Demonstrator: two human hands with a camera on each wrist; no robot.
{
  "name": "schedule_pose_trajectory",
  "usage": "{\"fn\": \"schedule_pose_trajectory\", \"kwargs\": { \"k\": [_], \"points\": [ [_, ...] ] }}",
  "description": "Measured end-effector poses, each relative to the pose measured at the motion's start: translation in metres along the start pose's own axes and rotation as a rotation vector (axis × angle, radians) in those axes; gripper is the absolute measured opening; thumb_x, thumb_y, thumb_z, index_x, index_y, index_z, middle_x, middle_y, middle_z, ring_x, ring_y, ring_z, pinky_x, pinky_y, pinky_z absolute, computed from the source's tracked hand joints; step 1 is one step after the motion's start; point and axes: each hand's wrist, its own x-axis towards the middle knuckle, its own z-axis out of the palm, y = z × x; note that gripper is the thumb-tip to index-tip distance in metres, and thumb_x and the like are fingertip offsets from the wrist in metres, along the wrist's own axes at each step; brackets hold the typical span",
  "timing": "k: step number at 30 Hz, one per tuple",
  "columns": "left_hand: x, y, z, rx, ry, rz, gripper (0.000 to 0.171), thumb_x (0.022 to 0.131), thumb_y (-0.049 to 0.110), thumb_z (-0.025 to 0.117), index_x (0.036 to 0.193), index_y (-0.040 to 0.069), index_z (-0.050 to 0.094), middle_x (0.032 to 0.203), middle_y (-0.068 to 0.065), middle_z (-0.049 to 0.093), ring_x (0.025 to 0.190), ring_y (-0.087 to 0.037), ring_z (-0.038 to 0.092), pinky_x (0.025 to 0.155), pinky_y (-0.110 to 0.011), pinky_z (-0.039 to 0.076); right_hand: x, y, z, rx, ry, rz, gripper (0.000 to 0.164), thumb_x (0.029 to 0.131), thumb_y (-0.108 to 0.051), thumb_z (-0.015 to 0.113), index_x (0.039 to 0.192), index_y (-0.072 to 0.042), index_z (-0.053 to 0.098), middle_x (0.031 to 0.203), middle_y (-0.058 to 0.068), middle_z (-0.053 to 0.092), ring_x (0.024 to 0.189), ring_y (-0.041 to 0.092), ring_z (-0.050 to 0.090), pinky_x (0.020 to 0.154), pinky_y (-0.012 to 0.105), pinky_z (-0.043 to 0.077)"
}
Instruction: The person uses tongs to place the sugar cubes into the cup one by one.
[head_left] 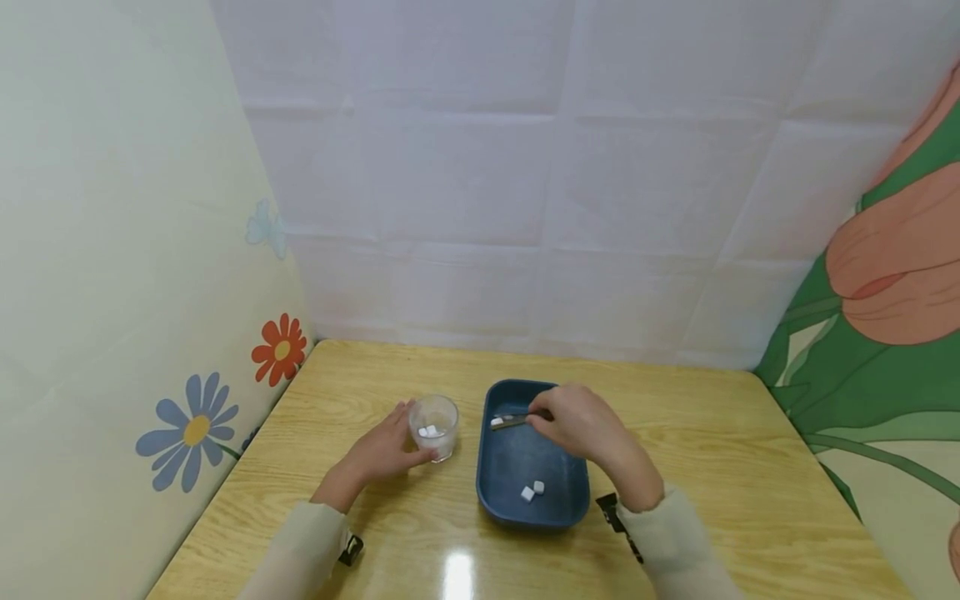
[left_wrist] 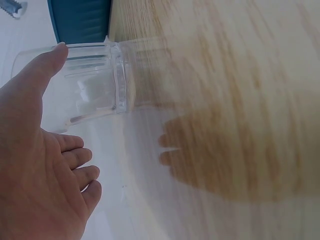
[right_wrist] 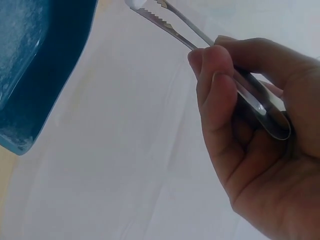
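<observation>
My right hand [head_left: 581, 423] pinches small metal tongs [right_wrist: 172, 31] with serrated tips, over the far end of the blue tray [head_left: 487, 504]. A white cube [head_left: 497, 423] is at the tong tips, and part of it shows in the right wrist view. Left of the tray stands a clear glass [head_left: 442, 408] with several white cubes [head_left: 428, 432] inside. My left hand [head_left: 384, 450] rests against this glass, thumb across its near side and fingers along its left side. Two white cubes [head_left: 533, 490] lie at the tray's near end.
The tray and glass stand on a light wooden table [head_left: 697, 467]. A pale sheet [head_left: 480, 208] hangs behind its far edge. Flower-printed hangings [head_left: 198, 429] border both sides. Each wrist wears a dark strap mount [head_left: 351, 550].
</observation>
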Motion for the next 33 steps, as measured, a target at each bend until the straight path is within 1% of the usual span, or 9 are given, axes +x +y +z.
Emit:
{"fn": "schedule_pose_trajectory", "kwargs": {
  "k": [9,14,19,23,28,33],
  "points": [
    [0.0,0.0,0.0,0.0,0.002,-0.003,0.105,0.076,0.071,0.057,0.15,0.008,0.016,0.154,-0.011,0.019,0.142,-0.027,0.017,0.11,-0.047,0.027,0.004,-0.004,0.001,0.015,0.027,-0.034,0.017,0.088,-0.024,0.064,0.098,-0.014,0.074,0.089,-0.005,0.07,0.071,0.003,0.06,0.065,0.025,0.05],
    [0.0,0.0,0.001,-0.003,0.005,-0.006,0.105,0.075,0.07,0.057,0.15,0.008,0.016,0.154,-0.011,0.019,0.142,-0.027,0.017,0.109,-0.048,0.027,0.007,-0.007,0.002,0.028,0.028,-0.038,0.017,0.088,-0.025,0.064,0.098,-0.015,0.074,0.086,-0.006,0.07,0.062,0.0,0.054,0.058,0.022,0.046],
    [0.001,-0.001,0.001,-0.002,0.006,-0.002,0.105,0.076,0.07,0.057,0.15,0.008,0.016,0.154,-0.011,0.019,0.142,-0.027,0.017,0.109,-0.048,0.027,0.01,-0.012,0.002,0.049,0.027,-0.047,0.017,0.089,-0.027,0.063,0.096,-0.016,0.074,0.081,-0.009,0.068,0.056,-0.001,0.05,0.055,0.021,0.044],
    [0.001,0.0,0.001,-0.006,0.004,-0.005,0.105,0.076,0.07,0.058,0.15,0.009,0.016,0.155,-0.01,0.018,0.142,-0.026,0.016,0.11,-0.048,0.026,0.013,-0.016,0.001,0.042,0.032,-0.049,0.015,0.089,-0.027,0.063,0.095,-0.019,0.074,0.081,-0.01,0.068,0.058,-0.002,0.051,0.056,0.02,0.045],
    [0.001,0.0,0.001,-0.007,0.002,-0.007,0.105,0.075,0.07,0.058,0.15,0.01,0.016,0.155,-0.009,0.018,0.143,-0.025,0.015,0.11,-0.048,0.026,0.017,-0.019,0.004,0.025,0.048,-0.054,0.015,0.088,-0.026,0.064,0.095,-0.019,0.074,0.083,-0.009,0.069,0.062,-0.002,0.054,0.059,0.021,0.046],
    [0.001,0.0,0.0,-0.015,0.003,-0.008,0.104,0.075,0.069,0.058,0.15,0.01,0.017,0.155,-0.009,0.018,0.143,-0.026,0.015,0.11,-0.048,0.025,0.022,-0.023,0.008,0.018,0.054,-0.071,0.016,0.088,-0.028,0.064,0.094,-0.018,0.075,0.081,-0.009,0.068,0.061,-0.002,0.053,0.058,0.02,0.046]
  ]
}}
